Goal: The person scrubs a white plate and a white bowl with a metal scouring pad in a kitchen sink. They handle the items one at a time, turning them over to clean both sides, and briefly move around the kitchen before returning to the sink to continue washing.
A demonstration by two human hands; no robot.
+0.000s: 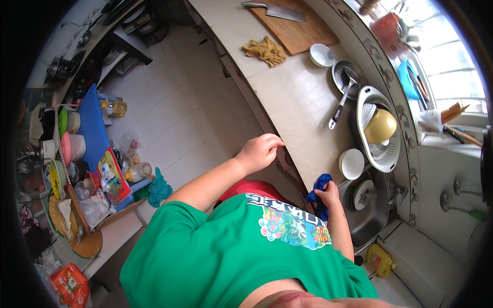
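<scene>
My right hand (pixel 327 195) grips a dark blue cloth (pixel 322 180) at the counter's front edge, beside the metal sink (pixel 369 225). Part of the cloth hangs down below the edge. My left hand (pixel 260 153) hovers by the counter edge, its fingers loosely curled with nothing visible in them. Close to the sink stands a white bowl (pixel 351 164). Inside the sink lies another white dish (pixel 364 194). A white oval colander (pixel 379 161) behind the bowl holds a yellow bowl (pixel 380 126) and other dishware.
Farther along the counter (pixel 285 102) are a metal pan (pixel 339 77) with a slotted utensil (pixel 342 106), a small white bowl (pixel 322 55), a tan cloth (pixel 265 52) and a cutting board (pixel 294 32) bearing a cleaver (pixel 285 12). A cluttered shelf unit (pixel 115 227) stands left.
</scene>
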